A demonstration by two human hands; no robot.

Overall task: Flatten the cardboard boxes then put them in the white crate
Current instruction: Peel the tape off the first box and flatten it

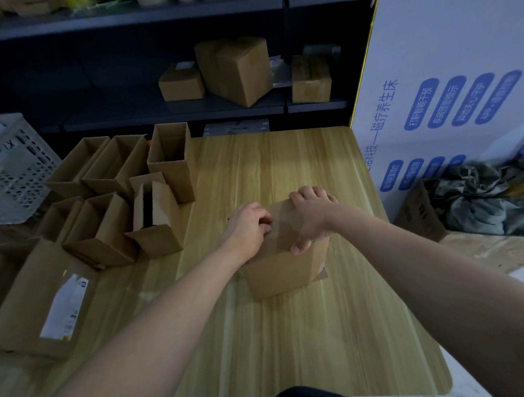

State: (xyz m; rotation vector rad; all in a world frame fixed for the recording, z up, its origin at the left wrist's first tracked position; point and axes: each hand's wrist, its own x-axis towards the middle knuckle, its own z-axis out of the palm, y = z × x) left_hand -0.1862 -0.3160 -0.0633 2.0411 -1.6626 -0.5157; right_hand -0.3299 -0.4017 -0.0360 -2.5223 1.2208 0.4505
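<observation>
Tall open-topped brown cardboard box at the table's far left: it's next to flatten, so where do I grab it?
On the tall cardboard box, I'd pinch the right wall's top rim from above: its mouth faces up, that side is free, and open boxes crowd its left.

On the tall white carton (450,36) at two o'clock of the table (300,338), blue Chinese print is carried: a vertical line (388,106) reads "磁疗养生床", preceded by "科技—". Of the blue ovals beside it, the leftmost (421,104) is read as "打鼾智能干预"; the rest are too blurred. At nine o'clock, the white label (65,308) on a brown cardboard box (17,295) cannot be read.
</observation>
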